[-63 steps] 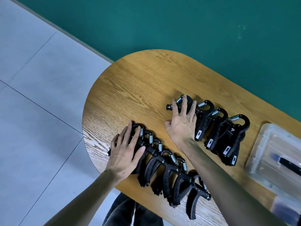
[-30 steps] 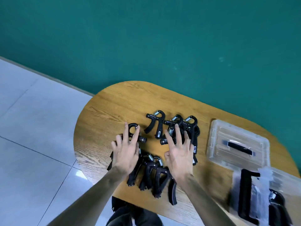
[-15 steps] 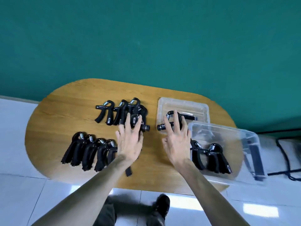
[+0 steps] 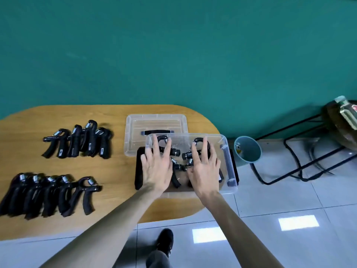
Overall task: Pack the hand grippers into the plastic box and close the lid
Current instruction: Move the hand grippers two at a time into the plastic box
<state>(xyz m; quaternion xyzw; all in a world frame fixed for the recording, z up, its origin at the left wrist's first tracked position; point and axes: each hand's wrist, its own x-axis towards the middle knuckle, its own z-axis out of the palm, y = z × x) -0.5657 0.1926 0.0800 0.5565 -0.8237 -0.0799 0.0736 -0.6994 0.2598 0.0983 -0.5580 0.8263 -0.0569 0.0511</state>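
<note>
On the wooden table (image 4: pixel 116 120), as seen from the head view, a clear plastic box (image 4: pixel 228 151) is set at the three o'clock end, its near right corner overhanging the table edge. Both hands are lowered into it. The left hand (image 4: pixel 157 167) is laid with fingers spread and nearly straight over a hand gripper (image 4: pixel 174 151) at the box's ten o'clock side; the right hand (image 4: pixel 204 169) is spread likewise over a second gripper (image 4: pixel 186 154) at two o'clock. Whether either gripper is pinched from beneath cannot be told, since the palms hide the handles. More black grippers are seen lying between and under the hands, but their number cannot be judged. The lid (image 4: pixel 156 122) is resting flat on the table at twelve o'clock from the box, partly tucked behind it.

Two rows are left unpacked: a far row of grippers (image 4: pixel 77 140) at ten o'clock and a near row of grippers (image 4: pixel 50 194) at eight o'clock, both well apart from the box.

The step in hand is judged to be the setting down of a pair inside the box. Next, the hands would need to be drawn out and carried to nine o'clock for another pair. The lid is not yet called for.
</note>
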